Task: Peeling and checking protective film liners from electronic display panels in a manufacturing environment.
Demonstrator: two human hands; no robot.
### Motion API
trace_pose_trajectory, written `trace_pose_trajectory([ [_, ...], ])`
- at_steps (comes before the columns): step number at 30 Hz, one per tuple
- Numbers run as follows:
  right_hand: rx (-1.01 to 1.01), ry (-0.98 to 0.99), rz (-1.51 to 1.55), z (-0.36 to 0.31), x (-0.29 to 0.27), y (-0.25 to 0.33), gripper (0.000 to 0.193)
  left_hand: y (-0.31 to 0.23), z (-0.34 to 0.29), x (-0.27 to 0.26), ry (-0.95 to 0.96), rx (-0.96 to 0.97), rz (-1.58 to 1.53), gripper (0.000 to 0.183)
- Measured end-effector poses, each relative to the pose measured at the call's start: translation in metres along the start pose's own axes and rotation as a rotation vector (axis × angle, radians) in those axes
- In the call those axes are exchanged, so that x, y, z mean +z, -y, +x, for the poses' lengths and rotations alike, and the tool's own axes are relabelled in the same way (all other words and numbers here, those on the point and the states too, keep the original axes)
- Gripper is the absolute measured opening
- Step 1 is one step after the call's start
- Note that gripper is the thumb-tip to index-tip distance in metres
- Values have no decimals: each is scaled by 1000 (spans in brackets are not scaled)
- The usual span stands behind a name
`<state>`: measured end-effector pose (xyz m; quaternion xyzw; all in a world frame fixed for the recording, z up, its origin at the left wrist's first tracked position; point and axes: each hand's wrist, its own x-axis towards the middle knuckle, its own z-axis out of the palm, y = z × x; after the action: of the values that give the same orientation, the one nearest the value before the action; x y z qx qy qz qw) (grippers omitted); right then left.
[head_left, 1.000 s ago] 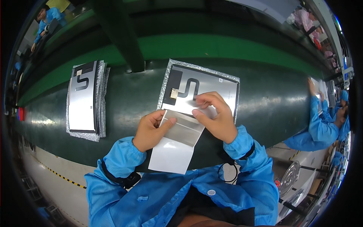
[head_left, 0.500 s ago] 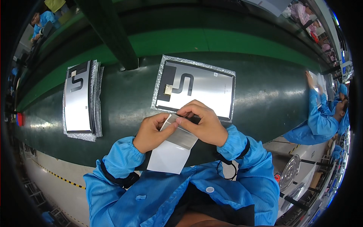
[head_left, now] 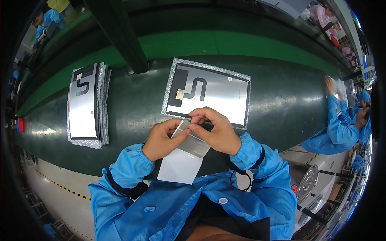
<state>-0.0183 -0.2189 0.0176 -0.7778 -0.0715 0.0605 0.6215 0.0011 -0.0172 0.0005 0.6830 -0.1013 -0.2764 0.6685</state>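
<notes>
Dark green, smooth counter [head_left: 289,90] spans my view, with a silver, black-edged rectangular panel [head_left: 225,98] lying just beyond the hands. I see the left hand [head_left: 160,141] with its fingers clamped on the folded grey-and-white rectangular sheet [head_left: 180,166], thumb on top. The right hand [head_left: 219,134] partly covers its upper edge; I cannot tell whether those bunched fingers grip it.

Between the fingers [head_left: 181,137], the film [head_left: 193,148] looked like smooth plastic with a dull sheen, its flap [head_left: 179,167] like smooth paper. Just beyond them, the panel [head_left: 223,94] looked like glossy metal above bubbled, crinkly plastic wrap [head_left: 169,85]. Around them, the desk [head_left: 285,100] was smooth, semi-glossy.
</notes>
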Motion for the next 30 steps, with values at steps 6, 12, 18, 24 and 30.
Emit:
trace_pose_trajectory([
  [6,-70,-33,-36,2,-2,1,28,-6,5,0,16,-67,-34,20],
  [12,-218,-40,-31,6,2,2,21,1,1,-11,-20,-44,-69,21],
  [18,-141,-131,370,-7,-9,-3,25,17,14,-4,52,104,-103,27],
  [24,-244,-200,582,1,-33,17,26,19,8,-5,39,83,-185,25],
  [30,-155,-164,455,-2,-45,25,25,-13,2,-41,-64,-3,-316,20],
])
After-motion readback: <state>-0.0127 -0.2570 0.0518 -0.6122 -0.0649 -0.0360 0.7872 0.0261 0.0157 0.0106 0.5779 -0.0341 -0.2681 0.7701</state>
